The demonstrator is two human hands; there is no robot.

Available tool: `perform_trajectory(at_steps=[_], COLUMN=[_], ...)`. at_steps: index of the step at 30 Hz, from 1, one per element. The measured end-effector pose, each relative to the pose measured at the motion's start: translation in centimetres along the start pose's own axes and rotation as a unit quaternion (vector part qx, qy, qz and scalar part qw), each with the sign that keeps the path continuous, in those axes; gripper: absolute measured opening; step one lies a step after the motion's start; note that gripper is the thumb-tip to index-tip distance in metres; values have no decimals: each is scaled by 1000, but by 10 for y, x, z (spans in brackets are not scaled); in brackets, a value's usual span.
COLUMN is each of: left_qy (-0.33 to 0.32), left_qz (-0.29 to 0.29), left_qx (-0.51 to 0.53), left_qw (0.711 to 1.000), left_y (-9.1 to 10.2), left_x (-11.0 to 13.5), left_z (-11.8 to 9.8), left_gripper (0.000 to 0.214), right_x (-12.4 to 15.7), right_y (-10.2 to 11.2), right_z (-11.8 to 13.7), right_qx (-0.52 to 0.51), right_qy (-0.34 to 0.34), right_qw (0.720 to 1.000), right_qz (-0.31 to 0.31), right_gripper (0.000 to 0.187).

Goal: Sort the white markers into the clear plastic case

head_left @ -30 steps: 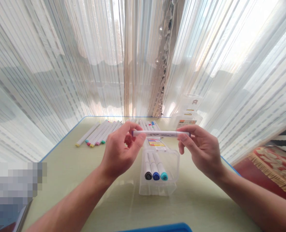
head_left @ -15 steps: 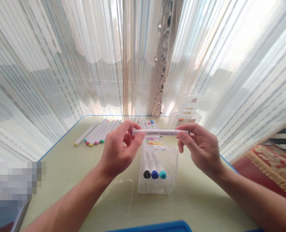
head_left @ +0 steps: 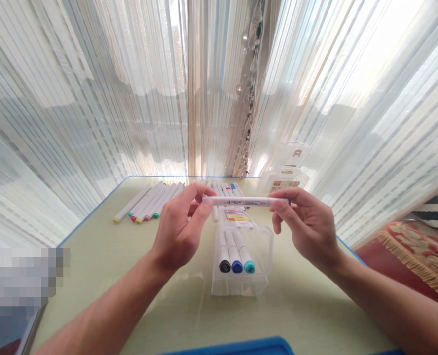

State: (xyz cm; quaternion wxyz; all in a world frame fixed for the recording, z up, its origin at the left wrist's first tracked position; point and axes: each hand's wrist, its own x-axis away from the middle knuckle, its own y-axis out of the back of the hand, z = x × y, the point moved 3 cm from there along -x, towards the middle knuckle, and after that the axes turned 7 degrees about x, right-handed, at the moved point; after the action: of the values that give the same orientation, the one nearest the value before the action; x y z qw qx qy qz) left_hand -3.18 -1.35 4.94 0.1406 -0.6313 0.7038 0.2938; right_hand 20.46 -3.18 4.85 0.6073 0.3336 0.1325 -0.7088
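Two hands raised over the middle of the desk [head_left: 130, 276], sharing one white marker [head_left: 241, 201]. Pinched at one end between thumb and forefinger of the left hand [head_left: 178, 231], at the other by the fingertips of the right hand [head_left: 308, 227]; both narrowly closed on it, spare fingers loosely curled. Held level and crosswise, clear of the desk, just above the far end of a clear plastic case [head_left: 241, 288]. Gripped by the dark-tipped ends alone, most likely to leave the printed barrel bare and turned upward toward the eyes.

Below, lying lengthwise in the case with caps toward the near edge: a black-capped marker [head_left: 225, 266], a blue-capped marker [head_left: 237, 266] and a teal-capped marker [head_left: 249, 266], side by side and touching. Case laid flat, probably to keep them from rolling.

Toward the far left corner, a row of loose markers [head_left: 148, 202], fanned flat with coloured caps nearest. More markers [head_left: 224, 190] by the far edge, partly hidden behind the held one. At the far right corner, stacked clear boxes [head_left: 287, 175] against the sheer curtains [head_left: 93, 98]. Off the right edge, a patterned rug [head_left: 419, 246].
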Motion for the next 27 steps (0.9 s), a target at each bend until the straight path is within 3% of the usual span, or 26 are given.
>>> perform_trajectory(at_steps=[27], left_qy=[11], left_qz=[0], left_qx=[-2], left_qw=[1000], left_y=[0], left_x=[0], left_z=[4], left_gripper=[19], right_x=[0], right_y=[0], right_z=[1], right_qx=[-6], right_qy=[-14], right_qw=[1000], right_qz=[8], right_gripper=[10])
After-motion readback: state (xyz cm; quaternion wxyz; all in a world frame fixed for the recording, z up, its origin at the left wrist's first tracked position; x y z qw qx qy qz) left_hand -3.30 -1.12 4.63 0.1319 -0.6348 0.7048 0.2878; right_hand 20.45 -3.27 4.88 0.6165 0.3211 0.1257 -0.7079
